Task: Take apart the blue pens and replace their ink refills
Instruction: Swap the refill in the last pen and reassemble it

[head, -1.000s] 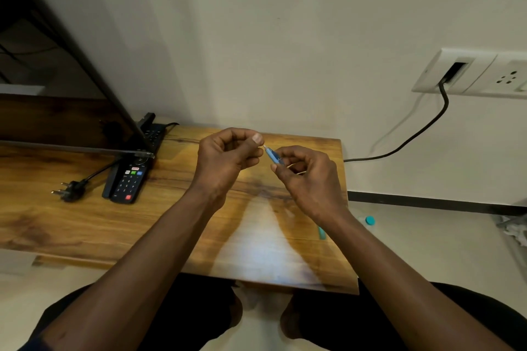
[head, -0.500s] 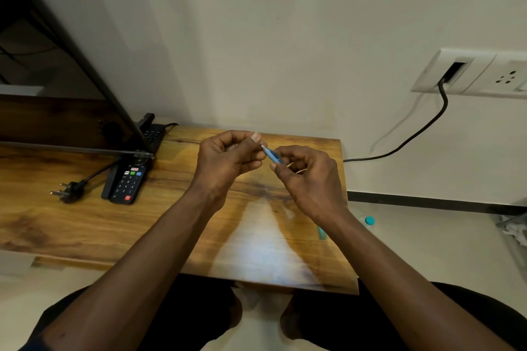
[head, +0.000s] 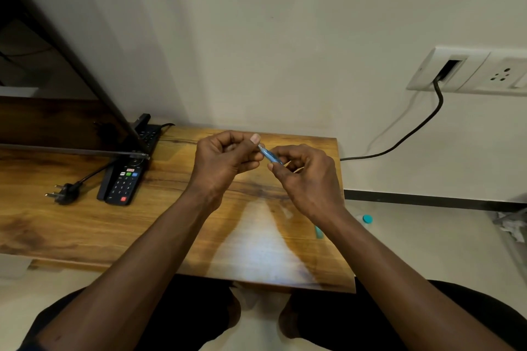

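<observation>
Blue pen [head: 269, 155] held over the bench [head: 85, 225] (remote [head: 124, 179] lies far left). We see left grip [head: 225, 162] pinching one end, right grip [head: 308, 177] clenched round the barrel.

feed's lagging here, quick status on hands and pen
Left hand pinches one end of blue pen. Right hand grips the other end, above the table. Nothing in the way.

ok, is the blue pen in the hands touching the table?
No, the blue pen is held up in the air between the left hand and the right hand, above the wooden table.
</observation>
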Available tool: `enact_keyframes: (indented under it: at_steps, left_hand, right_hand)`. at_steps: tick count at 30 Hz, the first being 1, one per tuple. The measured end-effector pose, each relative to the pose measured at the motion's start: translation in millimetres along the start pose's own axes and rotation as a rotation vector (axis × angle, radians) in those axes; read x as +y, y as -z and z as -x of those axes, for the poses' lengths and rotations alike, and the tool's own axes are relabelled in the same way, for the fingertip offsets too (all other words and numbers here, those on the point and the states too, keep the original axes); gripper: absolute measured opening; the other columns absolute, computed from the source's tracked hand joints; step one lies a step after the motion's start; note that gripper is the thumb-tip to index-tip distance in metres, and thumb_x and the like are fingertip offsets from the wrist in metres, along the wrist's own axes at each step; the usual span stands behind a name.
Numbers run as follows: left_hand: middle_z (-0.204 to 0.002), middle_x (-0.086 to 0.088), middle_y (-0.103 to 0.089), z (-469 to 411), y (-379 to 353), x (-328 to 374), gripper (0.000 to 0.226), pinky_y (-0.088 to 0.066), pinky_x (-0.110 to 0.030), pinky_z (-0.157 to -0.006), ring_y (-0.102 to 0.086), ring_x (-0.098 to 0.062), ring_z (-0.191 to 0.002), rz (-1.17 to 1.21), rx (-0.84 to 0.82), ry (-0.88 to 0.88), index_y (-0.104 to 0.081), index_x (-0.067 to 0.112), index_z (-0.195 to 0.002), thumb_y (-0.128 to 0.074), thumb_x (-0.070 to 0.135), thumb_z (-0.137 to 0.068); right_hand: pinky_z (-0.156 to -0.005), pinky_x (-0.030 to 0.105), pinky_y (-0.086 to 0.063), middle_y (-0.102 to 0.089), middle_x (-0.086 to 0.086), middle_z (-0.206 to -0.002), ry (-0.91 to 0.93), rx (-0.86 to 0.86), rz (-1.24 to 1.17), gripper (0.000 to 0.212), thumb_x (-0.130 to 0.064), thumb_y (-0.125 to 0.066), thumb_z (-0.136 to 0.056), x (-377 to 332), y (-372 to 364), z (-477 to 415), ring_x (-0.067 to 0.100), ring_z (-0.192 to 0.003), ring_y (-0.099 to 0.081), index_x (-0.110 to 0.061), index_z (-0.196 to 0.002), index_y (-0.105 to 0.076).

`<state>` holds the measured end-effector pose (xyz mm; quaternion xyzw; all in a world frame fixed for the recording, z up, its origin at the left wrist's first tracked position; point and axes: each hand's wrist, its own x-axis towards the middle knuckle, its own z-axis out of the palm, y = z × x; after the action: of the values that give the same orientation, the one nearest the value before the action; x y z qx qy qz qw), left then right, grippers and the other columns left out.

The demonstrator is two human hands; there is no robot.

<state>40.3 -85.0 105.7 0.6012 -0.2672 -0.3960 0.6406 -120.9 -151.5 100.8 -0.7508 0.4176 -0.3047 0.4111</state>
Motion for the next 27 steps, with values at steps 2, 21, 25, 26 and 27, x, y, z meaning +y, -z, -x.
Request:
enact_keyframes:
  at_steps: [2, 21, 25, 26, 27]
  left_hand:
    - [-0.093, -0.02, -0.078, -0.2, -0.3, 0.3, 0.016, -0.065, -0.034, -0.078, -0.077, -0.023, -0.083, -0.003, -0.008, -0.007, -0.076, 0.001, -0.101, -0.076, 0.015, -0.093]
    - [-0.088, -0.017, -0.077, 4.2, -5.0, -4.9, 0.015, -0.063, -0.033, -0.08, -0.076, -0.021, -0.084, 0.052, -0.1, 0.073, -0.075, 0.003, -0.099, -0.076, 0.016, -0.093]
    - [-0.088, -0.016, -0.077, 4.8, -5.4, 0.6, 0.016, -0.063, -0.036, -0.083, -0.076, -0.021, -0.085, 0.059, -0.136, 0.09, -0.076, 0.006, -0.101, -0.075, 0.019, -0.093]
    - [-0.088, -0.015, -0.077, 4.5, -5.4, 2.5, 0.014, -0.064, -0.036, -0.082, -0.075, -0.021, -0.084, 0.042, -0.134, 0.072, -0.077, 0.007, -0.1, -0.074, 0.019, -0.094]
    - [-0.088, -0.015, -0.077, 4.3, -5.5, 4.3, 0.012, -0.064, -0.035, -0.08, -0.075, -0.02, -0.083, 0.025, -0.128, 0.049, -0.078, 0.008, -0.099, -0.075, 0.02, -0.095]
  right_hand:
    - [-0.065, 0.016, -0.049, -0.07, -0.02, -0.094, 0.011, 0.008, -0.003, 0.02, -0.026, -0.076, -0.091, 0.1, 0.2, 0.5, -0.002, -0.082, -0.063, -0.034, -0.11, -0.079]
    - [-0.066, 0.01, -0.047, -0.071, -0.009, -0.087, -0.02, 0.028, -0.07, 0.012, -0.026, -0.081, -0.088, -1.7, 2.2, 2.1, 0.003, -0.082, -0.063, -0.03, -0.099, -0.08]
    - [-0.07, 0.029, -0.06, -0.071, -0.011, -0.082, -0.04, 0.001, -0.111, 0.009, -0.026, -0.081, -0.088, -4.8, 4.9, 0.3, 0.006, -0.08, -0.066, -0.031, -0.095, -0.079]
    - [-0.071, 0.036, -0.062, -0.071, -0.01, -0.081, -0.052, -0.012, -0.129, 0.009, -0.025, -0.081, -0.088, -5.3, 4.8, -0.8, 0.008, -0.08, -0.067, -0.031, -0.094, -0.078]
    - [-0.073, 0.04, -0.063, -0.072, -0.01, -0.082, -0.069, -0.029, -0.144, 0.009, -0.024, -0.08, -0.089, -6.1, 4.8, -1.6, 0.009, -0.081, -0.069, -0.031, -0.095, -0.077]
